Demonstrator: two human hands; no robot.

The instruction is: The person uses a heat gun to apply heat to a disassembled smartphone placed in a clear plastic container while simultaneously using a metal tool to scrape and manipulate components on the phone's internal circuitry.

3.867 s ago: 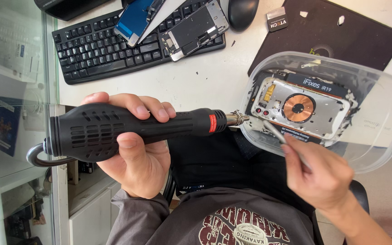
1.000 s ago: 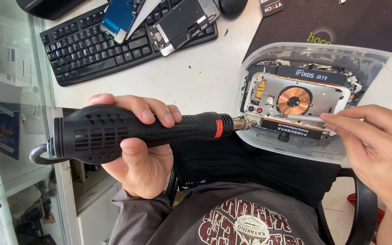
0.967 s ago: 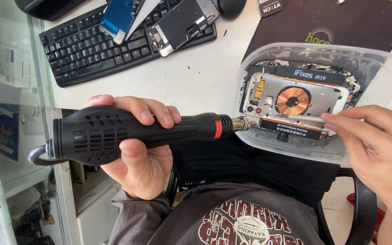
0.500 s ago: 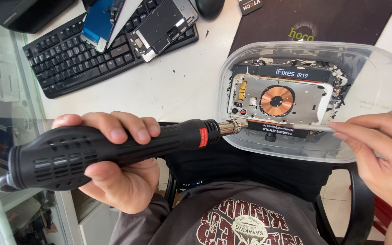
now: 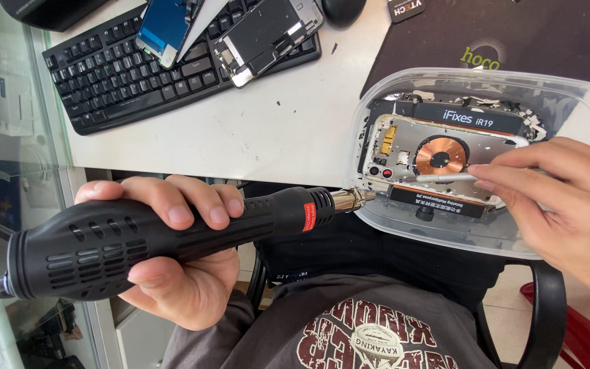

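My left hand [image 5: 172, 260] grips the black hot-air gun [image 5: 158, 236], nozzle at the clear tray's [image 5: 377, 89] rim on the worktop [image 5: 274, 130] edge; my right hand [image 5: 561, 205] pinches tweezers [image 5: 445, 178] over the opened phone [image 5: 438, 154]. Keyboard [image 5: 104, 75] lies well apart.

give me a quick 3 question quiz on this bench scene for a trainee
1. True or false: the left hand grips the black hot air gun with its metal nozzle aimed at the clear plastic tub.
2. What does the right hand hold against the opened phone?
A. a thin metal tool
B. a paintbrush
C. a cotton swab
3. Fill in: two loose phone parts lie on top of the black ______ at the top left.

Key:
1. True
2. A, a thin metal tool, its tip by the copper coil
3. keyboard
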